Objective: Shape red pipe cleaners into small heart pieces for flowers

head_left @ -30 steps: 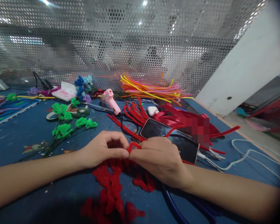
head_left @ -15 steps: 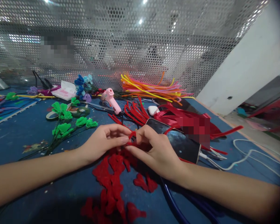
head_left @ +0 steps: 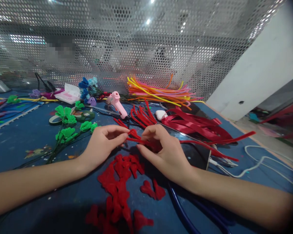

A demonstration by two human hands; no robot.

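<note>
My left hand (head_left: 102, 147) pinches one end of a red pipe cleaner (head_left: 136, 140) between thumb and fingertips, where a small bent loop shows. Curled around the same strand is my right hand (head_left: 170, 156), its thumb lower and apart from the forefinger; the palm side is partly hidden. A red length comes out behind the right hand and runs off to the right. Below both hands lies a pile of red fuzzy petal-shaped pieces (head_left: 118, 191). Two similar pieces (head_left: 152, 190) lie to the right of the pile.
Beyond my hands are red pipe cleaners (head_left: 143, 117), a pink glue gun (head_left: 118, 105), a bundle of coloured pipe cleaners (head_left: 158, 92) and red ribbon (head_left: 195, 126). A phone (head_left: 197, 156) with a white cable sits by my right wrist. Green flowers (head_left: 65, 134) lie left. Blue-handled pliers (head_left: 179, 208) are nearest me.
My hands have moved apart slightly, the left one shifting left. More of the red strand shows between them, and its right-hand length now lies straighter across the phone.
</note>
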